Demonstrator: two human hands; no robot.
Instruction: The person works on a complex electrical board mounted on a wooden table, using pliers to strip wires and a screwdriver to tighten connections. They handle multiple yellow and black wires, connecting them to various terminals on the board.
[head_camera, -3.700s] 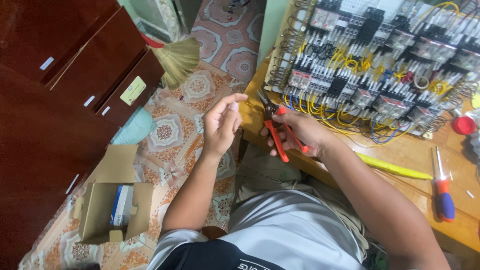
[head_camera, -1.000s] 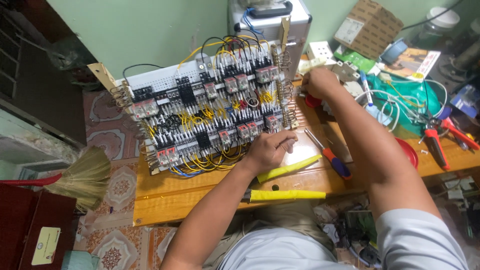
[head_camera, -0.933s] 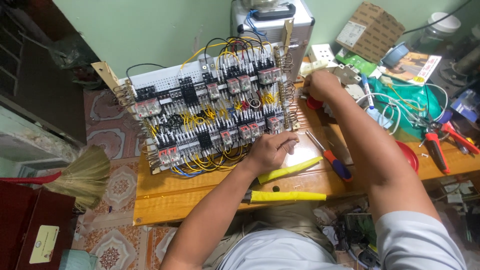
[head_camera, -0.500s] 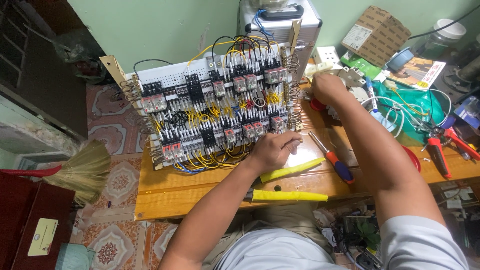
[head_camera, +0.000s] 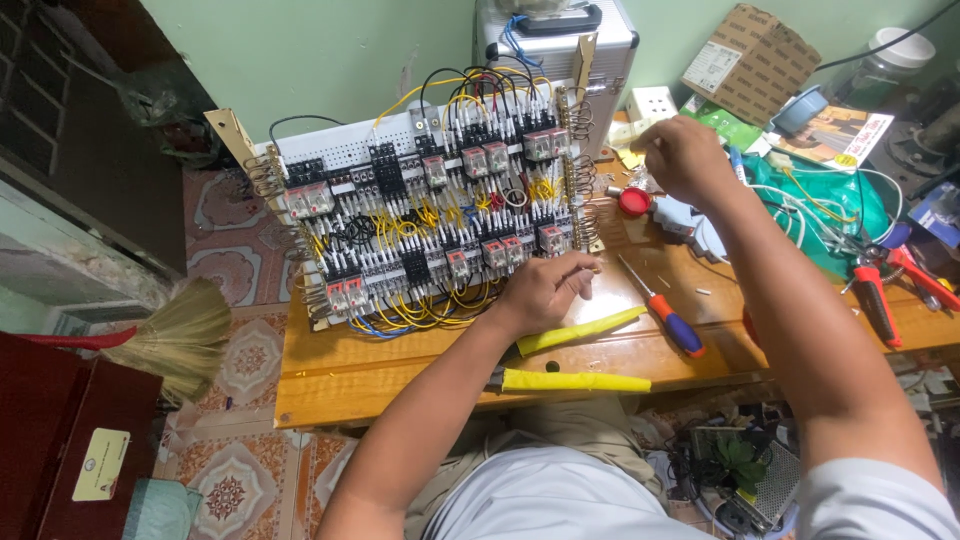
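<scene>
A white wiring panel (head_camera: 430, 220) packed with relays and yellow, black and blue wires stands tilted on a wooden table (head_camera: 400, 370). My left hand (head_camera: 545, 290) rests at the panel's lower right corner, fingers curled and pinched together against the wires. Whether they hold anything is hidden. My right hand (head_camera: 680, 155) reaches to the back of the table over small loose parts, fingers bent down, just beyond a red round cap (head_camera: 635, 202). A red and blue screwdriver (head_camera: 665, 308) lies between my arms.
Two yellow-sleeved tools (head_camera: 580, 330) (head_camera: 575, 381) lie near the front edge. Red-handled pliers (head_camera: 875, 295) and a green bag with wires (head_camera: 830, 205) sit at right. A cardboard box (head_camera: 750, 60) and silver case (head_camera: 555, 40) stand behind. A broom (head_camera: 180, 335) lies on the tiled floor at left.
Earlier both hands were together at the panel's side with red-handled pliers. Since a second ago my left hand has stayed at the panel corner and my right hand at the back right.
</scene>
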